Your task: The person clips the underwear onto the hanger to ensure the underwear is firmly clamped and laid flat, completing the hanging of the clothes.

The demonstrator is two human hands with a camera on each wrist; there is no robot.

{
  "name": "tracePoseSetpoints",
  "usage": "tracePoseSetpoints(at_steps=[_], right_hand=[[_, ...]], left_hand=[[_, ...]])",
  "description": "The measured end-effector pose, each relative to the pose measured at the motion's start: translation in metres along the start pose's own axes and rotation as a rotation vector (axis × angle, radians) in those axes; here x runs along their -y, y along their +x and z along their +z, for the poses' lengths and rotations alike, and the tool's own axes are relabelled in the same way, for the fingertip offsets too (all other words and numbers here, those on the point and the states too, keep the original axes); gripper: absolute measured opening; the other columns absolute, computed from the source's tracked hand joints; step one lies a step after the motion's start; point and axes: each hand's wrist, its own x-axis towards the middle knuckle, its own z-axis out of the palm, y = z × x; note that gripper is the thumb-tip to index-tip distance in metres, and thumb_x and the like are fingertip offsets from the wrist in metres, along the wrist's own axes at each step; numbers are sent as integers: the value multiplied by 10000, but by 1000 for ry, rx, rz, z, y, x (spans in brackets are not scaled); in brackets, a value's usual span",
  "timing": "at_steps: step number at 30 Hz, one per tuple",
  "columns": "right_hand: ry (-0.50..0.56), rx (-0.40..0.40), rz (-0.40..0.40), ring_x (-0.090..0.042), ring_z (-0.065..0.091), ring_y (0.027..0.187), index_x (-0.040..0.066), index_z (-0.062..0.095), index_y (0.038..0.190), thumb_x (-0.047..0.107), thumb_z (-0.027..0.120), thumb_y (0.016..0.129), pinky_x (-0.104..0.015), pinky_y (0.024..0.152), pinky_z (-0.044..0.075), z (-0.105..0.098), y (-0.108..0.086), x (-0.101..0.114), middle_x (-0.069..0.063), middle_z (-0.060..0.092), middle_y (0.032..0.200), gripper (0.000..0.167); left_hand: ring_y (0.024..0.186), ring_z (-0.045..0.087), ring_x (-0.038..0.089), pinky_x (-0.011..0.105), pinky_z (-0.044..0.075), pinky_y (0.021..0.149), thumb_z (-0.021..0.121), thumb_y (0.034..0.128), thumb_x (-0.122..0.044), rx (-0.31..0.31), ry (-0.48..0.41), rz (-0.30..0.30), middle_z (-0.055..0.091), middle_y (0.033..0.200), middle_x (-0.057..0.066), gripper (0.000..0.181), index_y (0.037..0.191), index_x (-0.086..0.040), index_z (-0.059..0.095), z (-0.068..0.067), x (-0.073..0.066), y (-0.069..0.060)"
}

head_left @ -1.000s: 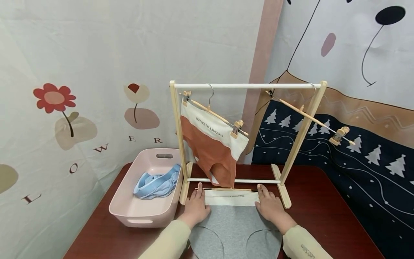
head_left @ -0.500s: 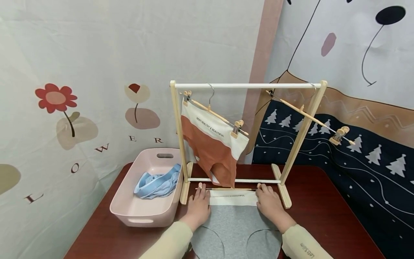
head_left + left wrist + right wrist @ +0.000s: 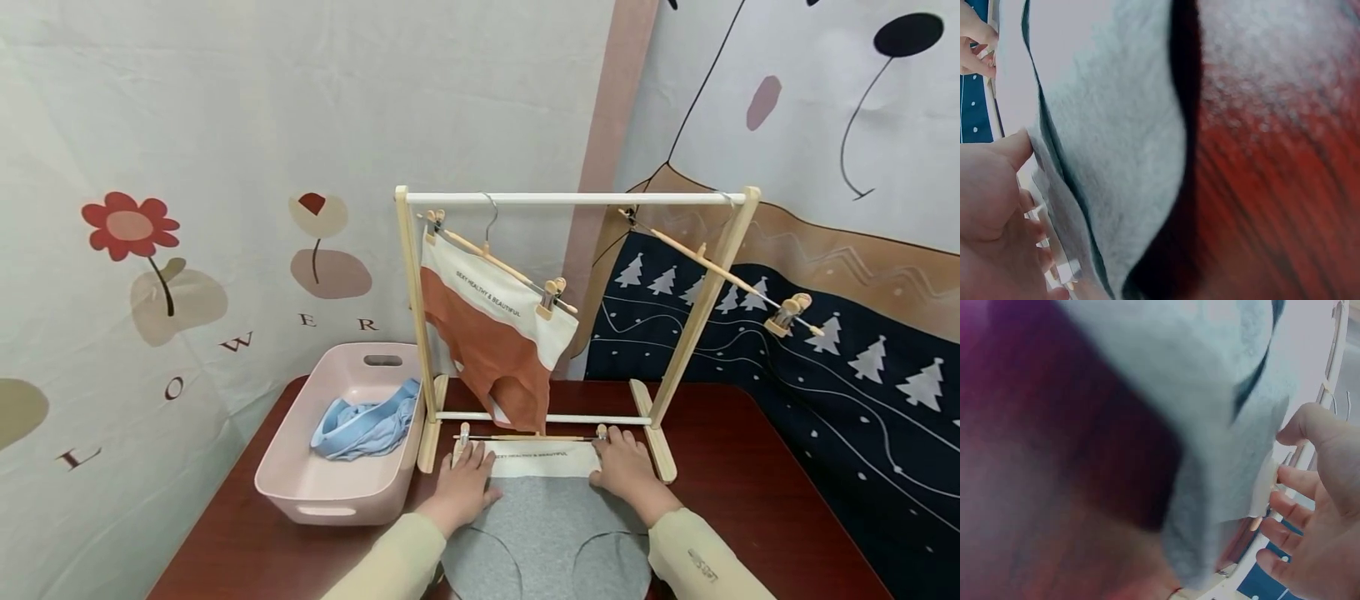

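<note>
Currently, both hands are at the upper edge of a grey garment [image 3: 551, 525], which lies on the dark red worktop [image 3: 757, 500] with its white waistband [image 3: 543, 461] toward the rack and its lower part running out of the head view's bottom edge. Left hand [image 3: 460, 492]: fingers extended and fairly close together over the left corner of the waistband, thumb spread toward the grey cloth; no closed grasp seen. Right hand [image 3: 630, 471]: at the right end of the waistband, fingers loosely extended, thumb held apart from them near the cloth edge in the right wrist view. A slim wooden hanger [image 3: 536, 438] lies along the top of the waistband, a clip [image 3: 464, 432] at its left end and another at its right, close to the fingertips of each hand; whether either clip bites the cloth, cannot tell. Just behind stands the wooden rack [image 3: 412, 292] with white bars. From its upper bar, toward the left, hangs a rust-and-white garment [image 3: 487, 333], clipped by its white band to a tilted hanger; a bare hanger [image 3: 720, 271] with clips hangs at the right end. Left of the rack: a pink basin [image 3: 311, 492] on the worktop, holding a crumpled blue garment [image 3: 363, 427]. Behind: printed cloth [image 3: 225, 125], flowers at left, pale trees on navy at right.
</note>
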Motion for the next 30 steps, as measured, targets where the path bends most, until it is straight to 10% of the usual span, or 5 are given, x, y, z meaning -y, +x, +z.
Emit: tracePoseSetpoints(at_steps=[8,14,18,23,30], right_hand=[[111,-38,33,-322,500,980,48,648,1126,183,735,730,-489,818,429,-6,5,3,-142,558,1083,426],[204,-139,52,-294,545,919,85,650,1017,130,707,755,-468,758,453,-4,14,10,-94,586,969,273],[233,-132,48,-263,541,906,90,660,1031,148,694,788,-449,761,452,-4,23,20,-82,584,962,252],[265,-104,23,-306,568,965,43,676,1061,166,686,835,-470,818,442,-4,32,38,-118,614,1019,257],[231,-37,49,-269,585,849,77,705,1011,257,633,890,-452,729,469,5,50,60,-97,625,965,228]], left_hand=[[1386,303,359,591,247,1076,592,902,-424,-49,-62,6,369,1486,158,617,1402,-92,449,1,2,0],[1055,569,319,481,446,862,681,840,-195,-409,-225,-66,598,1129,142,286,1089,-67,623,-10,3,8],[795,501,220,344,413,692,639,791,-17,-685,-509,-157,503,870,100,198,956,-38,531,-42,-4,8],[898,455,261,334,378,804,586,768,48,-973,-816,-187,442,962,172,336,1073,32,446,-92,-6,9],[1191,396,318,413,325,1034,619,823,-65,-1050,-861,-285,394,1266,200,615,1355,2,319,-154,12,22]])
